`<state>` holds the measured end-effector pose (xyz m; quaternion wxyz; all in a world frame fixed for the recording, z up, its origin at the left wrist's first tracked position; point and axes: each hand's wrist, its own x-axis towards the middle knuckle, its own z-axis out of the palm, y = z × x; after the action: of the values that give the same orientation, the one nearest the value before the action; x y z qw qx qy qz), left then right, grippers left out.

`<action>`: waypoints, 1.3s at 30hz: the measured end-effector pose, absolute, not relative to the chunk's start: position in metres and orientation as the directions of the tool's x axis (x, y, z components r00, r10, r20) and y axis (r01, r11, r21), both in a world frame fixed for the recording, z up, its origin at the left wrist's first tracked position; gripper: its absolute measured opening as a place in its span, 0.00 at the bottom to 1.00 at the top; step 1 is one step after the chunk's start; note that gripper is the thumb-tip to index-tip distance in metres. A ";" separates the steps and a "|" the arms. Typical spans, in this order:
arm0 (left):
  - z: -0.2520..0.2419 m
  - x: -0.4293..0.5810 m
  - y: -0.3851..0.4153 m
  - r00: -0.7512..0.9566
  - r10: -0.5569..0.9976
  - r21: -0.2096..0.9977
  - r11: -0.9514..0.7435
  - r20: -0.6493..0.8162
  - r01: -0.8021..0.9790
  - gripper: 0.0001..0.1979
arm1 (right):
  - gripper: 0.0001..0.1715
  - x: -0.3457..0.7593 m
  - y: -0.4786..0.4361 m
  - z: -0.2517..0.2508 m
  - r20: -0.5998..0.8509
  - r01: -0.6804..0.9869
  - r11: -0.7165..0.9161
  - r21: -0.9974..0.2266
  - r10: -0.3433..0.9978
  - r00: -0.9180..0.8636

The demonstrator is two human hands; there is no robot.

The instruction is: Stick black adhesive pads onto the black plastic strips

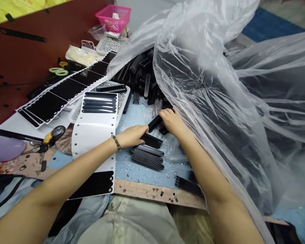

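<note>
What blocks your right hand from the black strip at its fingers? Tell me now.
Nothing visible does: the right hand already meets the black strip. The clear plastic sheet lies beside the hand, not between them.

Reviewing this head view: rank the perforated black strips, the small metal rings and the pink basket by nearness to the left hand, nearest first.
From the left hand:
1. Perforated black strips, just below it on the blue mat.
2. Small metal rings, scattered lower right on the mat.
3. Pink basket, far up at the top.
</note>
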<state>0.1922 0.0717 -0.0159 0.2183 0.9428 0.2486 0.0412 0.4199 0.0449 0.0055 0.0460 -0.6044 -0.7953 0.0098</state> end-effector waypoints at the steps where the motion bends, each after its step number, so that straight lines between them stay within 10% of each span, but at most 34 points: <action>1: -0.016 0.187 0.068 0.872 0.486 0.480 -0.754 -0.053 0.449 0.14 | 0.15 0.418 0.044 0.004 0.062 0.962 0.266 -0.064 0.963 -0.263; 6: -0.010 0.170 0.060 0.879 0.460 0.761 -0.525 -0.123 0.381 0.09 | 0.08 0.415 0.015 0.013 0.079 0.955 0.266 -0.134 0.963 -0.258; 19: -0.023 0.151 0.037 0.826 0.563 0.843 -0.458 0.029 0.282 0.14 | 0.20 0.400 -0.038 -0.006 -0.106 0.685 0.099 -0.722 0.962 -0.251; 33: -0.016 0.135 0.027 0.585 0.749 0.744 -0.574 0.311 0.341 0.10 | 0.20 0.398 -0.036 -0.014 -0.138 0.622 0.001 -0.783 0.975 -0.175; 39: -0.026 0.141 0.041 0.518 0.855 0.794 -0.336 0.031 0.507 0.17 | 0.17 0.388 -0.023 -0.014 -0.074 0.638 0.077 -0.766 0.976 -0.206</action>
<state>0.1409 0.0414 -0.0260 0.3791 0.7844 0.4341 0.2293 0.3879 -0.0227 -0.0137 0.2408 -0.5821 -0.6933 0.3501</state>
